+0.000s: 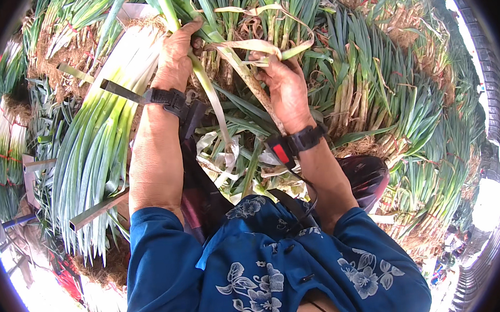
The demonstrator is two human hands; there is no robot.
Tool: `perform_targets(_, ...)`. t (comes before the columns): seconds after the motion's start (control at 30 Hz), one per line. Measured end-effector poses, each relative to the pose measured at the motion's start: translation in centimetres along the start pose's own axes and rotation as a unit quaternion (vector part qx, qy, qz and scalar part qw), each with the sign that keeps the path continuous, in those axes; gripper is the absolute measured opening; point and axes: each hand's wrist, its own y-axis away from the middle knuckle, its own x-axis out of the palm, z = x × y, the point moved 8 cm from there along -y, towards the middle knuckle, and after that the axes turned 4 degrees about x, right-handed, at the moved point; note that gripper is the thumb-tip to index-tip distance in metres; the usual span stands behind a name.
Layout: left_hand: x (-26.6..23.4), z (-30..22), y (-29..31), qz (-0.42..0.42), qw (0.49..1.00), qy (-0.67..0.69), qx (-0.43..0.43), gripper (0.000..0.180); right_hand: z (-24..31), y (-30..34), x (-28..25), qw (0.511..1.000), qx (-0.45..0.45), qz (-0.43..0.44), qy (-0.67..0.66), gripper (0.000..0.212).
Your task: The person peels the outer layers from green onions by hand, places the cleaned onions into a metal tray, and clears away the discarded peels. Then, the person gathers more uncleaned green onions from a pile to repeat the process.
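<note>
My left hand (176, 54) is closed around green onions near their leafy part. A peeled green onion (211, 95) hangs below it, its white end pointing down toward my lap. A second green onion (245, 76), brownish and unpeeled, slants from beside my left hand down to my right wrist. My right hand (285, 88) has its fingers pinched on a withered, yellowish leaf (249, 44) that loops over the fingertips. Left of my left forearm, a bundle of clean green onions (107, 107) lies with white ends up and green tops down.
Bundles of unpeeled green onions (366, 86) with brown roots pile up at the right and far side. Tied bundles (6, 145) lie at the left. A metal bar (99, 210) juts out beside the clean bundle. Peeled scraps (274, 180) lie between my knees. A tyre (488, 78) stands at the right edge.
</note>
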Motion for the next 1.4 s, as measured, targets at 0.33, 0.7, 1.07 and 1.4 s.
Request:
perform_targets(0.33, -3.8, -5.2, -1.1, -0.016, 0.993, -0.011, 0.113, 0.015, -12.5, 11.3, -17.4, 0.664, 0.189, 0.167, 0.704, 0.030)
perform_targets(0.7, 1.0, -1.7, 2.4, 0.127, 0.991, -0.036, 0.002, 0.019, -1.9, 0.1, 2.5, 0.946, 0.100, 0.147, 0.270, 0.042)
perform_targets(1.07, 2.0, -2.3, 3.4, 0.132, 0.988, -0.072, 0.042, 0.026, -2.8, -1.1, 4.4, 0.933, -0.094, -0.054, 0.344, 0.023)
perform_targets(1.4, 0.6, -1.5, 2.8, 0.069, 0.990, -0.120, 0.016, 0.022, -4.7, -0.1, 5.4, 0.921, -0.116, 0.015, 0.372, 0.026)
